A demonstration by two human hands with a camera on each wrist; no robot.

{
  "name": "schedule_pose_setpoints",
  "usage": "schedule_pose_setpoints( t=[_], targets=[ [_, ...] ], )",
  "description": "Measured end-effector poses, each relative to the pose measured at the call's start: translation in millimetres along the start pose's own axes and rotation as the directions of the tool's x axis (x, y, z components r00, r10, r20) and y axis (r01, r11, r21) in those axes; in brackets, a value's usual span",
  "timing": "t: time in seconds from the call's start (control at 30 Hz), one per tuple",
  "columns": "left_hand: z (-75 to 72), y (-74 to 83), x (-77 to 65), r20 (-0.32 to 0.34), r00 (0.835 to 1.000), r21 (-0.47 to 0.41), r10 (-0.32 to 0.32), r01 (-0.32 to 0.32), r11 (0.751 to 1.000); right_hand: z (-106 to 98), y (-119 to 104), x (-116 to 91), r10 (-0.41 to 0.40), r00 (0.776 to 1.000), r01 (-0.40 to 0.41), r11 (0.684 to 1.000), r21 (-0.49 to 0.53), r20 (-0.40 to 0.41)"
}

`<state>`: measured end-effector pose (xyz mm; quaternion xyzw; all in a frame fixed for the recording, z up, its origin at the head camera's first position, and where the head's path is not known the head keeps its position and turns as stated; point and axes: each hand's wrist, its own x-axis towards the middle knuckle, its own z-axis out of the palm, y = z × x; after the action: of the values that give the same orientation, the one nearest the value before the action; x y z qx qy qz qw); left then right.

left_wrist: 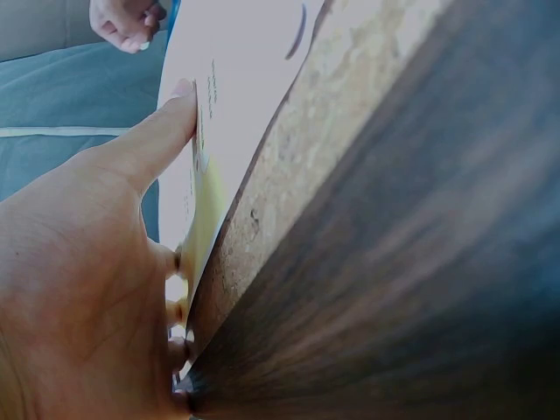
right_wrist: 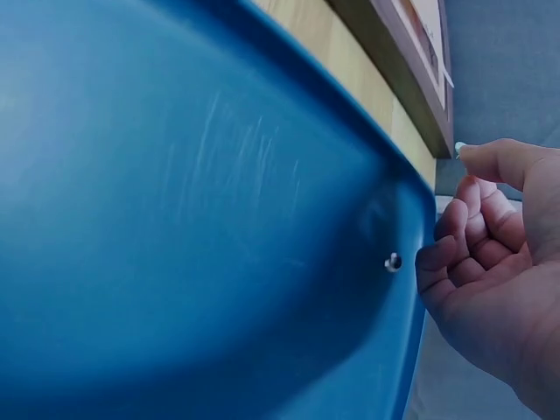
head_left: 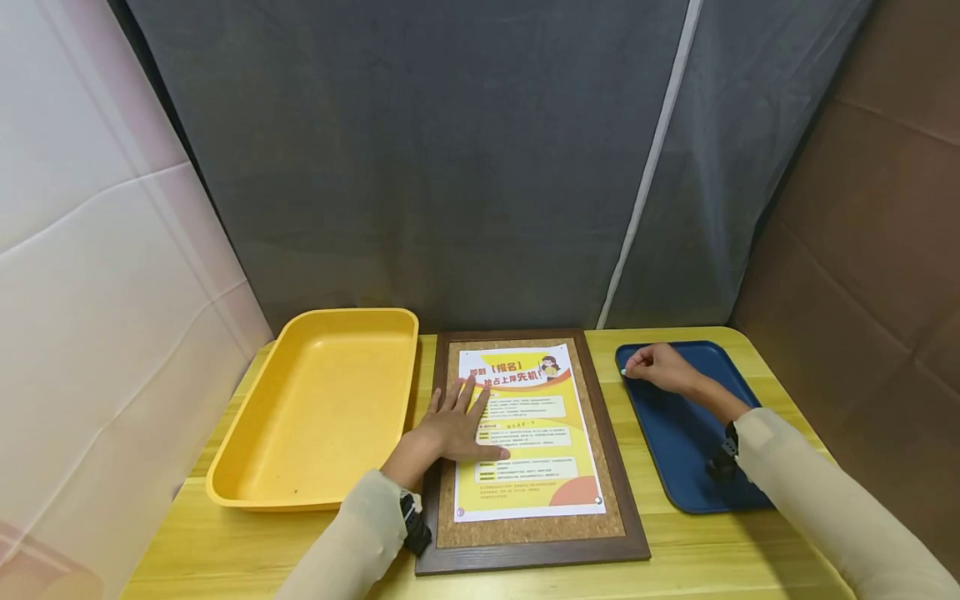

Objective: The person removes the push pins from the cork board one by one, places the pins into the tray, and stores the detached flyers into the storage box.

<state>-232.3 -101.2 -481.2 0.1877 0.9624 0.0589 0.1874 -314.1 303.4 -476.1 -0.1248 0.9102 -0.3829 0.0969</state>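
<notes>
Beneath the spread left hand point(head_left: 459, 427), the poster point(head_left: 534, 433) is pointing lengthwise away; the right hand point(head_left: 666, 370) is pinching a small pale piece point(right_wrist: 460, 150).

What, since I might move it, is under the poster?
Cork shows around the edges of the poster, inside the brown frame. Whatever lies directly beneath is covered; the left hand rests on top.

Wears long, plain cream sleeves point(head_left: 832, 492), lightly creased and reaching down to the wrists point(head_left: 408, 460). Carries small, blocky black devices point(head_left: 723, 457) at both wrists, close beside the cuffs point(head_left: 386, 498). Leaves the fingers point(head_left: 464, 396) bare.
</notes>
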Motion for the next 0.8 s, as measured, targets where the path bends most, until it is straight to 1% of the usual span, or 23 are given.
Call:
schedule_pose_setpoints(
  t=[0.3,0.43,0.53,0.63,0.8],
  targets=[
    [2.6,-1.7,1.5,0.002,1.0,-0.023,0.002,-0.002,1.0,-2,13,-10,0.002,0.999,-0.003,0.999,-0.036,-0.033],
    [8.9,-6.3,7.5,0.005,1.0,-0.049,0.009,-0.009,0.999,-3,19,-14,-0.002,0.999,0.0,0.998,-0.061,-0.041],
    [15.6,-11.1,14.0,0.001,1.0,-0.047,0.014,-0.014,0.999,-3,23,-18,0.004,0.999,-0.007,0.998,-0.068,-0.044],
    [19.9,-14.1,18.6,-0.018,1.0,-0.032,0.018,-0.019,0.999,-3,26,-20,0.004,0.999,-0.008,0.997,-0.072,-0.044],
    [18.8,-13.4,18.1,-0.016,1.0,-0.029,0.015,-0.015,0.999,-2,29,-24,0.002,0.999,-0.005,0.997,-0.076,-0.048]
  ],
)
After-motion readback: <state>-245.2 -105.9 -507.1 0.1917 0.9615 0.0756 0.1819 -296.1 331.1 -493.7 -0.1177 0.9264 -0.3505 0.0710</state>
